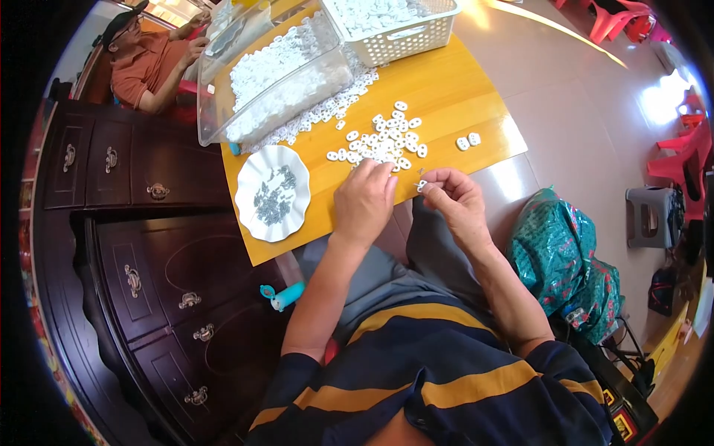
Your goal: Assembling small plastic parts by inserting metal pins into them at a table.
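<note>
My right hand pinches a small white plastic piece between thumb and forefinger, and thin metal parts stick out by it. My left hand has its fingers bent and pressed together at the near edge of a loose pile of white two-hole plastic pieces. What its fingertips hold, if anything, is hidden. Two white pieces lie side by side, apart from the pile, to the right. On the left, a white wavy-rimmed plate holds many small grey metal parts.
A clear plastic bin and a white perforated basket, both heaped with white pieces, stand on the far part of the yellow table. Dark drawers stand left, green bags right. Another person sits at far left.
</note>
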{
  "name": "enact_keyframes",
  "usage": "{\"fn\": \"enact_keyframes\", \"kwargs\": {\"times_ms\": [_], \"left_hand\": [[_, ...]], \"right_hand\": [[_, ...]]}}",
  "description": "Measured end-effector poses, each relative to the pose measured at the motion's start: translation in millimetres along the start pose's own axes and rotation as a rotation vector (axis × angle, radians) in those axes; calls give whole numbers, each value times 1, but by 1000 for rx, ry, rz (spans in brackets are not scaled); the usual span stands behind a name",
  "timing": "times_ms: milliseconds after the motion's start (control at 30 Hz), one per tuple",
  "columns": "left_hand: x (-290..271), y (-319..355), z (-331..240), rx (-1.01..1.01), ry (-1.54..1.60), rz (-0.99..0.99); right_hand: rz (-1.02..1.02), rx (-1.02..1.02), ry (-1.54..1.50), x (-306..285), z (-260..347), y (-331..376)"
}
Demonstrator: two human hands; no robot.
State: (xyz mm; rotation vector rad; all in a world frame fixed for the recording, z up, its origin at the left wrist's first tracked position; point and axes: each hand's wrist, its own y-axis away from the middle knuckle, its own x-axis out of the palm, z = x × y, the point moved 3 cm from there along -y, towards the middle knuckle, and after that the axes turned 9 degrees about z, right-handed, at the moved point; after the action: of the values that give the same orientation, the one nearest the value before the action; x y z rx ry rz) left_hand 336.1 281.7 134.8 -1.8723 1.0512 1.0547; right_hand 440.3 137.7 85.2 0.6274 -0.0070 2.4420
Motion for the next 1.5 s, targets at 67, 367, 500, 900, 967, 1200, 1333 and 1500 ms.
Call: {"fn": "enact_keyframes", "kwargs": {"times_ms": [67,367,500,900,967,1200,1333,1500], "left_hand": [[-2,-4,1,11,-15,7],[-3,-11,3,45,2,23],[-7,-7,3,-146,463,16],[13,23,0,-293,1258,63],[16,26,-3,-291,1266,78],[23,31,-26,-286,1340,170],[40,44,-38,-245,1278,203],[42,44,-65,-123,1015,192]], "right_hand": [[8,-1,-4,1,2,0],[6,22,13,0,1,0],[-6,27,10,0,0,0],[8,35,-21,4,2,1],[-2,42,-23,4,2,2],[-39,39,-97,-1,2,1],[-121,79,-318,-2,0,-2],[-97,113,-507,-3,2,0]]}}
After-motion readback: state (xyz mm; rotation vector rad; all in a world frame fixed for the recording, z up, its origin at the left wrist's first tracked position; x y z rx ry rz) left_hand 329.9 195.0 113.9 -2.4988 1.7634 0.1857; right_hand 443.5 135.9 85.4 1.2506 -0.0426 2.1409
